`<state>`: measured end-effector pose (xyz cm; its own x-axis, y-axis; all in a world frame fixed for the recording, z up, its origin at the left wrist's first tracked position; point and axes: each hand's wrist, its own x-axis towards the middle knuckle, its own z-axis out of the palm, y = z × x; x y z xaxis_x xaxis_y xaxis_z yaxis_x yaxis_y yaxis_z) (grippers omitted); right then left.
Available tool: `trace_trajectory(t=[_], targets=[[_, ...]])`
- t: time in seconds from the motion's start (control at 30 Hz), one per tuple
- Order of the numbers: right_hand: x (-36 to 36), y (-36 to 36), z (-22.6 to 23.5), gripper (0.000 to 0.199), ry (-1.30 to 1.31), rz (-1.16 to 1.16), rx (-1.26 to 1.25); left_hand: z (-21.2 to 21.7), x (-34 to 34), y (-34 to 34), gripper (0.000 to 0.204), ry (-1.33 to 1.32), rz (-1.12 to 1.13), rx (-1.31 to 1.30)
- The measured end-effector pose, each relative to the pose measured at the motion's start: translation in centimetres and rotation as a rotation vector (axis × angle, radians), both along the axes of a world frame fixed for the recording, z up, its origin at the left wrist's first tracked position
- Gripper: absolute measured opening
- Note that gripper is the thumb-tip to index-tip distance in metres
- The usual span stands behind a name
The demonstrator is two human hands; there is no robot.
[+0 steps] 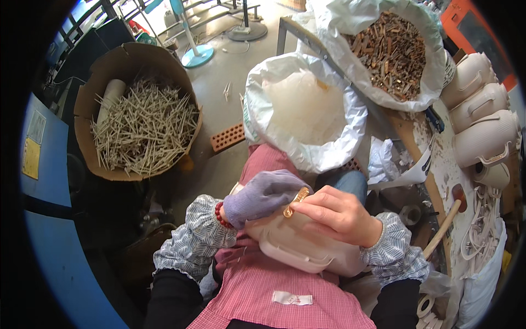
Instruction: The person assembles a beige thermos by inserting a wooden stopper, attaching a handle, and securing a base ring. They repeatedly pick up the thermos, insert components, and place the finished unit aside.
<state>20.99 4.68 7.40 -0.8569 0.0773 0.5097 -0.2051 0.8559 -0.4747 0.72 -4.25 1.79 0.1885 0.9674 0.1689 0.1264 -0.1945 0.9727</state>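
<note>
Across my lap lies a cream plastic jug (293,253) on its side, its handle towards me. My left hand (264,195), in a purple-grey glove, is closed over the jug's far left side, with its fingertips mostly hidden. Between the bare thumb and fingers of my right hand (341,216) is a small shiny gold-coloured ribbed strip (296,202). The strip is tilted above the jug, close to the gloved fingers; whether they touch it I cannot tell.
Ahead stands a white-lined sack (255,104); beyond it another sack (329,33) holds many copper-brown pieces. A cardboard bin (82,126) of thin cream sticks is at left. Several cream jugs (482,131) and a wooden-handled hammer (442,227) lie on the right-hand bench. A perforated brick (227,137) lies on the floor.
</note>
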Motion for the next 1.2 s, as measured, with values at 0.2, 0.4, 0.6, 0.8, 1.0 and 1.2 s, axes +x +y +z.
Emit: trace_trajectory(t=[0.2,0.4,0.6,0.8,1.0,1.2], targets=[[-0.5,-1.6,0.3,0.031,0.008,-0.074,0.013,1.1,0.3,-0.9,0.029,0.211,-0.096,0.167],[1.4,-2.4,-0.3,0.02,-0.335,-0.023,-0.34,2.4,0.1,-7.7,0.05,0.259,0.114,0.235],[1.2,-4.1,-2.2,0.024,-0.561,0.082,-0.466,-1.6,1.8,-10.2,0.064,0.477,0.18,0.398],[1.2,-4.6,-2.1,0.026,-0.542,0.079,-0.423,-2.2,1.9,-10.4,0.061,0.429,0.211,0.414],[1.5,-5.4,-2.6,0.026,-0.49,0.055,-0.397,-2.0,1.6,-10.1,0.049,0.574,0.139,0.523],[2.7,-6.7,-0.8,0.037,-0.288,-0.23,0.043,-0.2,1.4,-7.2,0.045,0.551,0.176,0.467]])
